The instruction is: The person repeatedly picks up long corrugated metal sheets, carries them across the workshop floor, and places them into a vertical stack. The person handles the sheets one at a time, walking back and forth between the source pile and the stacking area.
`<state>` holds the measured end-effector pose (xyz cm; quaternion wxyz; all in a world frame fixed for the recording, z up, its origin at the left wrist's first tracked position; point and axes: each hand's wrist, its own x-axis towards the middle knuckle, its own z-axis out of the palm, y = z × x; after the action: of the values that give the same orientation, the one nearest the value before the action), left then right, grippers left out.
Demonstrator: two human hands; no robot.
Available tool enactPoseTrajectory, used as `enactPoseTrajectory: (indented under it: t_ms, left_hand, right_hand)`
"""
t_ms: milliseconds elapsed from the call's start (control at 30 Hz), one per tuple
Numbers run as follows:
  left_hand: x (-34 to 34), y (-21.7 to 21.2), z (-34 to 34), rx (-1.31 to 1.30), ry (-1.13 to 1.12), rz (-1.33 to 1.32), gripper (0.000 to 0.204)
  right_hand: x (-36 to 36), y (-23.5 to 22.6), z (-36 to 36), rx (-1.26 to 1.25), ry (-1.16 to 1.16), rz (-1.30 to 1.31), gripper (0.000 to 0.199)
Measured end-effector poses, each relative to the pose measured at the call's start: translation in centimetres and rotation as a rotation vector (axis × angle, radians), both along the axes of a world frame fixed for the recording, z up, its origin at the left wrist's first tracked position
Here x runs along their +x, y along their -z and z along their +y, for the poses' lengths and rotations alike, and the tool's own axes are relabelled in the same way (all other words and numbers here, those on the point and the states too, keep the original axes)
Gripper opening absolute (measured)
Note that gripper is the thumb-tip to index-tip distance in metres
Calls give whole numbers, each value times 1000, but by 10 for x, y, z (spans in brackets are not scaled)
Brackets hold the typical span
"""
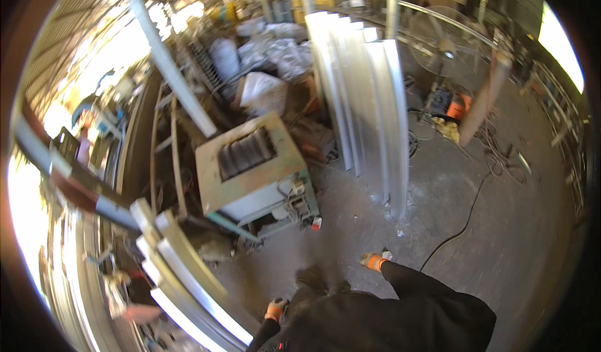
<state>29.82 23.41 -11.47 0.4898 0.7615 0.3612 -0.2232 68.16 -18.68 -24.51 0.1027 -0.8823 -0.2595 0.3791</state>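
My left hand, in an orange and pale work glove, hangs low beside my dark trousers. A small dark patch shows at its fingers, too unclear to name. The right hand, gloved the same way, is held out from my body above the floor, at the end of a black sleeve. Its fingers are small and blurred. Beside that wrist shows a small pale scrap; whether it touches the glove I cannot tell. Ahead of the right hand, long silvery metal profiles stand upright. More metal profiles lean to the left of my left hand.
A green-grey machine with a dark ribbed opening on top stands ahead to the left. A black cable crosses the floor at right. Beyond are a large fan, an orange box, a leaning post and piled white bags.
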Motion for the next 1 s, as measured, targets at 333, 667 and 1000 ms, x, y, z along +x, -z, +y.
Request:
enactPoseTrajectory:
  t_ms: [333, 667, 1000]
  left_hand:
    - [276, 33, -13, 181, 858, -143, 45]
    - [575, 14, -41, 72, 701, -378, 51]
    - [462, -55, -149, 90, -254, -95, 71]
  right_hand:
    - [45, -34, -50, 164, 492, 164, 104]
    - [326, -165, -106, 509, 1065, -270, 129]
    - [694, -278, -34, 499, 834, -707, 148]
